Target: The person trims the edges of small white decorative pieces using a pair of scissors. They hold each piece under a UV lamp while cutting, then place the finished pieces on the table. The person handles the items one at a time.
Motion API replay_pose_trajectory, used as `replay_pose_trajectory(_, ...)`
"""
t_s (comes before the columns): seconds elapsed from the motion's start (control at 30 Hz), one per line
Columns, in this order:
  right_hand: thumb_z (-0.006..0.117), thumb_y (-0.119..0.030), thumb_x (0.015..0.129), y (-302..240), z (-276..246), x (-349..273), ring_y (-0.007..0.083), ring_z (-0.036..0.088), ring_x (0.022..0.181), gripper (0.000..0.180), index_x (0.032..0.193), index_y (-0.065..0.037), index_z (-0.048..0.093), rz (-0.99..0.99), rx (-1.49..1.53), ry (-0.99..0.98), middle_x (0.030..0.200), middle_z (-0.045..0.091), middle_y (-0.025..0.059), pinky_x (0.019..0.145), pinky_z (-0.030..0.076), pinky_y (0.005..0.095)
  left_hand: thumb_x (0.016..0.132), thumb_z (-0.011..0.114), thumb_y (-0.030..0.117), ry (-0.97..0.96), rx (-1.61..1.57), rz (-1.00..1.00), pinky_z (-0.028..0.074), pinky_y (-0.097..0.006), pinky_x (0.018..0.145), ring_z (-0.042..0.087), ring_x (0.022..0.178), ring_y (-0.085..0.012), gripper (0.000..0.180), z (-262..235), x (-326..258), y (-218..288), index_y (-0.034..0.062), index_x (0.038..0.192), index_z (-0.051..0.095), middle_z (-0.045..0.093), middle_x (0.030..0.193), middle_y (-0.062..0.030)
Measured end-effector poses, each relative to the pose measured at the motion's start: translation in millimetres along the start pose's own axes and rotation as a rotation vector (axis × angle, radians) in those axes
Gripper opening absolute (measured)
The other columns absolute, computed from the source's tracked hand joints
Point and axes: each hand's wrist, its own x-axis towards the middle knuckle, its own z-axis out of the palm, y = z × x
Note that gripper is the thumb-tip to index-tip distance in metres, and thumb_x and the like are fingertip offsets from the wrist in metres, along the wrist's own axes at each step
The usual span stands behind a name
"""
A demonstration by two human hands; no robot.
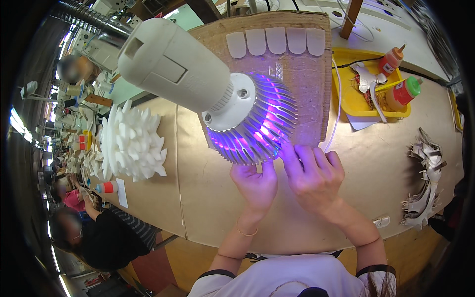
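Observation:
A large white lamp with a finned metal head [255,121] glows purple in the middle and covers what lies beneath it. At its lower rim, my left hand [253,190] is closed, thumb pointing up and fingertips hidden behind the fins. Beside it on the right, my right hand [316,173] has its fingers curled, with thumb and forefinger pinched at the lamp's edge. Whatever the two hands hold is hidden or too small to make out. Purple light falls on both hands. Behind the lamp lies a brown cardboard sheet [309,74] bearing a row of several white rounded pieces [276,40].
At the right stands a yellow tray [366,113] with an orange-capped bottle [391,62], a green-capped bottle [403,94] and white strap-like pieces. A bundle of pale straps [426,183] lies far right. Left is a stack of white curved pieces [131,141]. Co-workers sit further left.

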Motion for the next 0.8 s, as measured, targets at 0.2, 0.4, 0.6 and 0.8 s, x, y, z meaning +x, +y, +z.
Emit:
replay_pose_trajectory(0.2, 0.068, -0.019, 0.080, 10, 10, -3, 0.0125, 0.048, 0.058, 0.027, 0.104, -0.006, 0.068, 0.065, 0.258, -0.024, 0.071, 0.053, -0.0019, 0.051, 0.032, 0.0287, 0.091, 0.061, -0.003, -0.045, -0.052, -0.094, 0.050, -0.023, 0.069, 0.060, 0.078, -0.0102, 0.014, -8, 1, 1, -0.0094, 0.103, 0.065, 0.066, 0.097, -0.0084)
replay_pose_trajectory(0.4, 0.072, -0.015, 0.085, 0, 15, -4, 0.0046, 0.047, 0.061, 0.023, 0.103, -0.002, 0.066, 0.810, 1.314, -0.018, 0.071, 0.055, -0.0017, 0.052, 0.031, 0.0214, 0.092, 0.061, 0.000, -0.057, -0.136, -0.138, 0.049, -0.023, 0.074, 0.059, 0.082, -0.0097, 0.014, -5, 3, 7, -0.0077, 0.103, 0.065, 0.065, 0.096, -0.0064)
replay_pose_trajectory(0.6, 0.065, -0.009, 0.091, 6, 20, -7, 0.0039, 0.049, 0.074, 0.018, 0.105, 0.003, 0.062, 0.730, 1.354, -0.252, 0.084, 0.057, -0.0006, 0.063, 0.039, 0.0193, 0.093, 0.061, 0.001, -0.057, -0.201, -0.130, 0.048, -0.023, 0.073, 0.058, 0.083, -0.0097, 0.013, 2, -1, 14, -0.0065, 0.104, 0.063, 0.064, 0.097, -0.0049)
replay_pose_trajectory(0.8, 0.063, -0.011, 0.093, -8, 29, -7, 0.0033, 0.050, 0.073, 0.016, 0.102, 0.002, 0.064, 0.843, 1.550, -0.089, 0.079, 0.059, -0.0016, 0.063, 0.041, 0.0209, 0.095, 0.060, 0.007, -0.065, -0.268, -0.260, 0.046, -0.023, 0.075, 0.057, 0.084, -0.0088, 0.016, -4, -2, 8, -0.0055, 0.105, 0.063, 0.063, 0.096, -0.0037)
